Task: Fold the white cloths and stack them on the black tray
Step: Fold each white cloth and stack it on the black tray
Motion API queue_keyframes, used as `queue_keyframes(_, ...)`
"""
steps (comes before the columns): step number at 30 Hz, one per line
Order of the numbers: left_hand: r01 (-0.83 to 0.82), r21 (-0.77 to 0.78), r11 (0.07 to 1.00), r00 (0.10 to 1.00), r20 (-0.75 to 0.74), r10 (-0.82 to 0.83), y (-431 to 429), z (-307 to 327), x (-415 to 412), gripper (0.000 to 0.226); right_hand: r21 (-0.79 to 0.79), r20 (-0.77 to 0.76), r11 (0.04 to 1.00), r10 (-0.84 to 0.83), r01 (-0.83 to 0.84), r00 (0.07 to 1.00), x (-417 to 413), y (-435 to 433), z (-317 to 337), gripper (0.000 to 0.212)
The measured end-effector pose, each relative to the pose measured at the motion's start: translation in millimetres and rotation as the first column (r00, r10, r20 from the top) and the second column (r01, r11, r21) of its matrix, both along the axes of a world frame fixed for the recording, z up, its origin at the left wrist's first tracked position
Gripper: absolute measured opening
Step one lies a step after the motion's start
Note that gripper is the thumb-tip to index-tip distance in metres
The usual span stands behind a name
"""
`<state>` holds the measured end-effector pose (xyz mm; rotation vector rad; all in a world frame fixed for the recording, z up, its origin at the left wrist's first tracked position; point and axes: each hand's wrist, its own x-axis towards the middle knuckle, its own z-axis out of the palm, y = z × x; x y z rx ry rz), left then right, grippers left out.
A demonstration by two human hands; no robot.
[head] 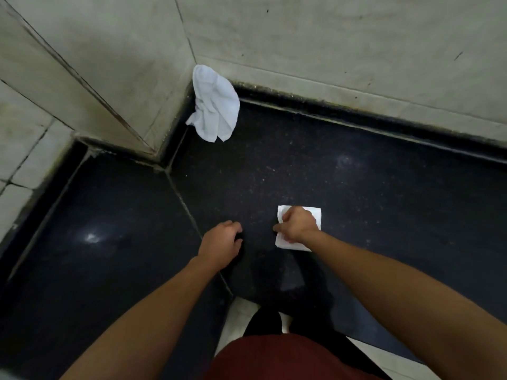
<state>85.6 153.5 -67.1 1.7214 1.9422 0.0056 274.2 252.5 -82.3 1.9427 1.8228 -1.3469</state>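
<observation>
Your red garment [274, 357] fills the frame at 6 o'clock, with both bare forearms reaching out from it over the dark polished worktop [370, 174].

Right hand [297, 224], at about 1 o'clock from centre: its grip is closed, fingers curled down onto the folded cloth [314, 212], a small white rectangle lying flat on the worktop. Left hand [220, 242], just beside it at 9 o'clock from the right hand: grip loosely curled and holding nothing. Whether it touches the surface cannot be told.

Second item: a crumpled cloth [215, 102] lies unfolded at 11 o'clock, in the corner where the tiled walls [329, 37] meet, well apart from both hands.

Assessment: one cloth is at the final crease or pressing stage, and one is not yet started. No black tray can be told apart from the dark worktop, so locate it before you lift. The next move calls for carrying the folded cloth flat so the layers do not spring open, then reaching to the corner.
</observation>
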Motion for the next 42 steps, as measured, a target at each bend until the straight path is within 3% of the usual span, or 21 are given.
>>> queue_keyframes(2,0.010,0.016,1.000,1.000,0.002,-0.010,4,1,5,0.024,-0.021,-0.054,1.000,-0.002,0.000,0.999,5,1,5,0.026)
queue_keyframes(4,0.047,0.065,0.997,0.999,0.005,-0.047,12,3,16,0.024,0.069,-0.064,0.998,0.010,-0.005,0.998,22,2,12,0.021)
queue_keyframes(7,0.183,0.155,0.971,0.983,-0.004,-0.185,27,6,41,0.028,0.269,0.101,0.943,0.175,-0.197,0.979,56,-6,24,0.016)
queue_keyframes(11,0.384,0.103,0.918,0.922,-0.089,-0.376,42,0,71,0.042,0.232,0.154,0.872,0.404,-0.431,0.902,84,-35,21,0.017)
queue_keyframes(16,0.439,0.009,0.898,0.891,-0.135,-0.434,48,-8,76,0.044,0.228,0.111,0.923,0.293,-0.311,0.950,109,-39,6,0.017)
queue_keyframes(20,0.443,-0.001,0.896,0.890,-0.122,-0.440,44,-13,73,0.041,0.258,0.165,0.920,0.259,-0.295,0.952,111,-31,11,0.018)
queue_keyframes(23,0.455,0.002,0.891,0.885,-0.117,-0.451,44,-13,76,0.040,0.375,0.023,0.918,0.129,-0.128,0.991,98,-17,15,0.017)
queue_keyframes(25,0.462,-0.002,0.887,0.881,-0.116,-0.459,47,-11,78,0.041,0.273,-0.223,0.945,-0.120,0.180,0.967,81,-6,14,0.012)
queue_keyframes(27,0.471,-0.005,0.882,0.876,-0.117,-0.468,49,-11,79,0.041,-0.080,-0.408,0.843,-0.514,0.531,0.755,68,5,13,0.011)
queue_keyframes(29,0.474,-0.009,0.880,0.874,-0.118,-0.472,49,-11,78,0.042,-0.300,-0.407,0.678,-0.727,0.671,0.553,68,16,7,0.015)
queue_keyframes(30,0.474,-0.009,0.881,0.874,-0.116,-0.472,49,-11,78,0.041,-0.333,-0.390,0.633,-0.767,0.699,0.510,71,20,3,0.017)
queue_keyframes(32,0.468,-0.005,0.884,0.878,-0.110,-0.465,48,-13,75,0.041,-0.320,-0.368,0.620,-0.778,0.716,0.509,78,25,-6,0.021)
queue_keyframes(35,0.446,0.009,0.895,0.893,-0.068,-0.444,44,-15,73,0.041,-0.165,-0.307,0.741,-0.666,0.651,0.680,87,27,-11,0.024)
queue_keyframes(38,0.361,0.092,0.928,0.932,-0.030,-0.360,40,-14,67,0.041,0.231,-0.104,0.926,-0.282,0.299,0.954,88,33,-1,0.021)
queue_keyframes(40,0.297,0.128,0.946,0.955,-0.021,-0.297,37,-12,60,0.039,0.365,0.001,0.931,-0.029,0.027,1.000,77,38,10,0.022)
queue_keyframes(42,0.251,0.135,0.958,0.968,-0.023,-0.250,35,-12,52,0.040,0.341,0.096,0.911,0.210,-0.230,0.973,60,40,15,0.033)
